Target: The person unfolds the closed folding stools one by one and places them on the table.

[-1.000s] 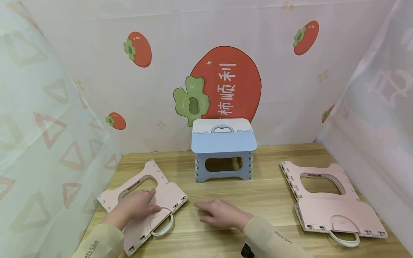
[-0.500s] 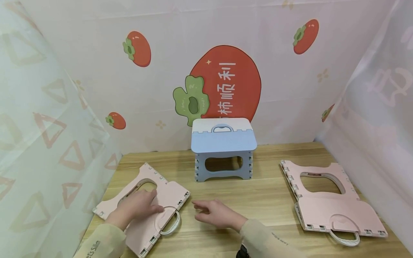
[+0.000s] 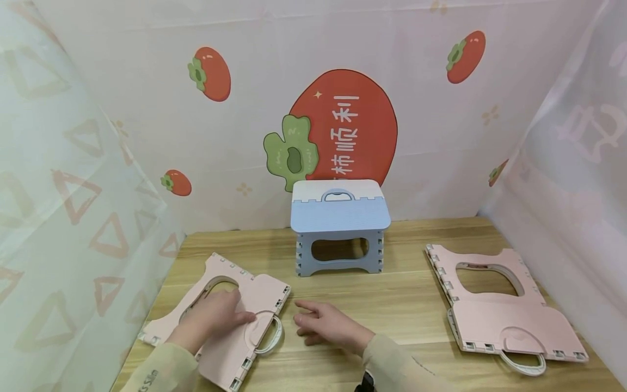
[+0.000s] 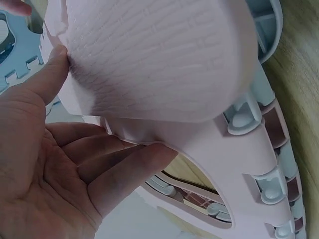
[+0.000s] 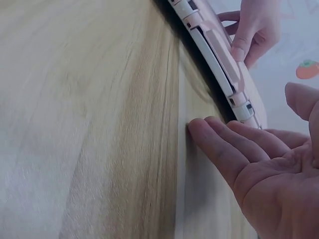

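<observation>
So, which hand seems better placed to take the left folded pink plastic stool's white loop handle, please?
Probably the right hand: it holds nothing and is beside the white loop handle, while the left hand is busy holding the pink stool.

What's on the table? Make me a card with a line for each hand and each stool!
Left hand: holds the left pink stool near its opening
Right hand: holds nothing, next to that stool's handle
Left pink stool: folded
Right pink stool: folded, lying on the table
Blue stool: unfolded, standing at the back, white part on top
Table: wood-patterned
</observation>
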The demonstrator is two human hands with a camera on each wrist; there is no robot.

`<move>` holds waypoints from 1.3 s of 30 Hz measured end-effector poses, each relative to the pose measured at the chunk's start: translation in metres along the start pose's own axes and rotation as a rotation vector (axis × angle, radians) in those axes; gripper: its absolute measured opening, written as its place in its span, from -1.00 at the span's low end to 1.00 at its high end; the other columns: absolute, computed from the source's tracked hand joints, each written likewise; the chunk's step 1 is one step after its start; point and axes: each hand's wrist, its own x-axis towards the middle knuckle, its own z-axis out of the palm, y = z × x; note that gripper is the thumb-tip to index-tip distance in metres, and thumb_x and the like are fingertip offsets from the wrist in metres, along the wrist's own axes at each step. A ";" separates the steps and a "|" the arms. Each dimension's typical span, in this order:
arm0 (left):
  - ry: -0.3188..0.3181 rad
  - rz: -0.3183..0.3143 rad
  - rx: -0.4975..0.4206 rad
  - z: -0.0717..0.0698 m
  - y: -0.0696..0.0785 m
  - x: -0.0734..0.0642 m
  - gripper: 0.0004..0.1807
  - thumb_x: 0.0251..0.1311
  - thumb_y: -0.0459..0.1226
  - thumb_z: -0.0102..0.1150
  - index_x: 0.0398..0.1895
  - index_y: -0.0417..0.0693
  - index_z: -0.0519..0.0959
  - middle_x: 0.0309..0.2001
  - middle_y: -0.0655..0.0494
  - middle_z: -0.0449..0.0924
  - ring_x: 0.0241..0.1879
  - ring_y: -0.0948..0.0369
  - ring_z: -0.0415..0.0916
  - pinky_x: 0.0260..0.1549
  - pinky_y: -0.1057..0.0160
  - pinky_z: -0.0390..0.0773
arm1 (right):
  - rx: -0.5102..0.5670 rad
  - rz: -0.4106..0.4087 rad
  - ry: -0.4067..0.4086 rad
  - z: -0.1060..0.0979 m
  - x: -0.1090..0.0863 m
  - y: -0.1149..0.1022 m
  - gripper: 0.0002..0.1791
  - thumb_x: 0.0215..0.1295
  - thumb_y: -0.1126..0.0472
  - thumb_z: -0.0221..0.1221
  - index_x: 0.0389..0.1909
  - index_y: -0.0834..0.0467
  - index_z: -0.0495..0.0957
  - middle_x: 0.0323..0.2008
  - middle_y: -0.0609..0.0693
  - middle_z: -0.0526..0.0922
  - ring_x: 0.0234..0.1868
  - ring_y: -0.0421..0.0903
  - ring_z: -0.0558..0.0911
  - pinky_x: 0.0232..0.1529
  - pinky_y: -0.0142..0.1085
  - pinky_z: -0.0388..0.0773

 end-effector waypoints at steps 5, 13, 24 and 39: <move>0.008 -0.024 0.002 0.001 0.006 -0.001 -0.31 0.11 0.21 0.39 -0.17 -0.30 0.59 -0.40 -0.05 0.60 -0.43 0.14 0.51 -0.36 -0.01 0.62 | 0.079 0.020 -0.004 0.002 0.001 0.003 -0.32 0.56 0.07 0.12 0.56 0.23 0.18 0.29 0.32 0.53 0.14 0.22 0.66 0.05 0.02 0.70; 0.024 -0.068 0.002 0.004 0.014 -0.003 -0.35 0.15 0.23 0.34 -0.32 -0.26 0.59 -0.48 -0.03 0.58 -0.53 0.15 0.47 -0.50 0.07 0.57 | 0.164 0.046 -0.011 0.011 0.004 0.004 -0.32 0.57 0.13 0.09 0.55 0.33 0.15 0.19 0.27 0.61 0.09 0.21 0.69 0.00 -0.02 0.72; 0.043 -0.103 -0.022 0.011 0.016 -0.013 -0.23 0.28 0.21 0.24 0.11 -0.37 0.54 -0.14 -0.24 0.68 -0.32 0.01 0.64 -0.37 -0.07 0.64 | 0.249 0.067 -0.025 0.016 0.010 0.008 -0.28 0.56 0.13 0.11 0.53 0.42 0.12 0.09 0.27 0.68 0.06 0.19 0.71 0.03 -0.01 0.71; 0.043 -0.045 -0.010 0.018 0.010 -0.033 0.01 0.21 0.33 0.21 0.50 -0.20 0.32 0.47 -0.26 0.32 -0.01 -0.29 0.63 -0.20 -0.35 0.61 | 0.247 0.079 -0.004 0.017 0.009 0.007 -0.30 0.54 0.15 0.13 0.51 0.43 0.15 0.04 0.24 0.67 -0.02 0.08 0.73 0.05 -0.04 0.71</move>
